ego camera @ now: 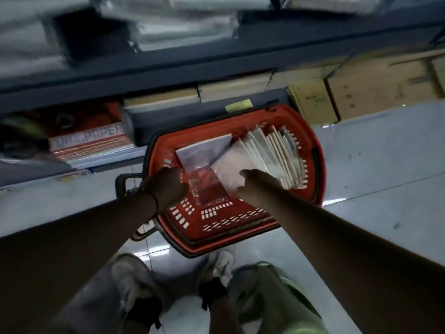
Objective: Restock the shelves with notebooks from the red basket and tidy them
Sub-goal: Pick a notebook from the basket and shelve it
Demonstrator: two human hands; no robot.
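Note:
A red basket [240, 225] stands on the floor in front of the shelves. At its right end several pale notebooks [272, 150] lean on edge, and a grey-white notebook [204, 150] lies flat to their left. A notebook pack in clear plastic wrap [216, 182] lies in the middle of the basket. My left hand [166, 186] grips the wrap's left edge with curled fingers. My right hand [250, 186] holds the pack's right side, thumb on top. The picture is blurred by motion.
A dark blue shelf edge [168, 68] runs across above the basket, with wrapped stock on top. Red and white stacked books [89, 143] sit on the low shelf at left. Cardboard boxes [373, 92] stand at right. The basket's black handle [120, 186] hangs at left. My shoes [132, 280] are below.

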